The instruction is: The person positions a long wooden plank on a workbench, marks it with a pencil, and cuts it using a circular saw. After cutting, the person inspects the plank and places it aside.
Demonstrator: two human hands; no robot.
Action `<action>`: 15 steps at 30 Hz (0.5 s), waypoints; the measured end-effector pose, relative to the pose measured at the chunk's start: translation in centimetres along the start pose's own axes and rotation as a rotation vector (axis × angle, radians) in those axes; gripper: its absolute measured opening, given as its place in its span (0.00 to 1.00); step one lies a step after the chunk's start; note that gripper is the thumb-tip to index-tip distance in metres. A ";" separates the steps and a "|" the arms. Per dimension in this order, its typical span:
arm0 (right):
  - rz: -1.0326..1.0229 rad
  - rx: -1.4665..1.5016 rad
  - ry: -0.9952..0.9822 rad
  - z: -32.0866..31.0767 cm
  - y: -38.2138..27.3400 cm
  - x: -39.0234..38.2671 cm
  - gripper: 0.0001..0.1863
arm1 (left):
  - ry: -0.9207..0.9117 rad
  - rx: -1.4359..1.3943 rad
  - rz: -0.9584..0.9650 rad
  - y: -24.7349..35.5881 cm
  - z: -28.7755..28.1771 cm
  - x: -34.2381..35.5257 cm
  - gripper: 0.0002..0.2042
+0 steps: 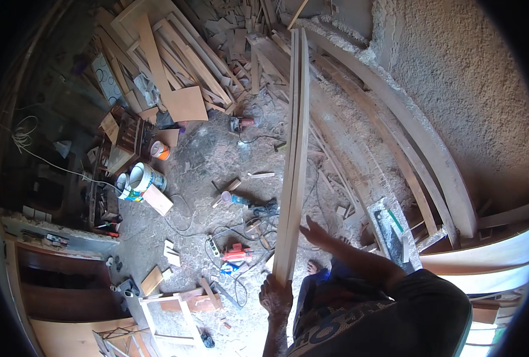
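Note:
Long pale wooden boards (292, 178), held together as one bundle with dark lines between them, stretch from my body toward the far wall. My left hand (276, 296) is wrapped round their near end, its fingers closed on them. Just right of the boards is my right hand (318, 234), open, with thumb and fingers apart. Its fingertips come close to the boards' right edge; whether they touch cannot be made out. The far ends of the boards overlap the planks stacked along the wall.
Long planks (416, 154) lean along the rough wall at right. A wood pile (187, 53) fills the far left. On the dusty floor are a red power tool (237, 253), a grinder-like tool (243, 123), loose cords and offcuts. White buckets (147, 177) stand at left.

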State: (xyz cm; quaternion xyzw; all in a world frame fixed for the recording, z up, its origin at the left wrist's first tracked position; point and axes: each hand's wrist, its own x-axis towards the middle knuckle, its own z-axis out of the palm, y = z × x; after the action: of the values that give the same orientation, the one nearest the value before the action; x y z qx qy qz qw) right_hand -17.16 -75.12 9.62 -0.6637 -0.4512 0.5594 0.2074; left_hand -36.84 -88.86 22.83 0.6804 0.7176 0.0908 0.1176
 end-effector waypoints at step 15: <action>-1.033 -0.871 0.109 -8.9 -14.6 -0.2 0.38 | 0.043 0.197 -0.153 -2.8 -4.0 -6.6 0.25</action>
State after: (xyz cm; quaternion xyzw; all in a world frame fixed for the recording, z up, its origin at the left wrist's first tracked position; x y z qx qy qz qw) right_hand -14.27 -65.86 23.66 -0.4131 -0.8835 0.1216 0.1842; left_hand -40.36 -95.52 26.14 0.6297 0.7753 0.0253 0.0414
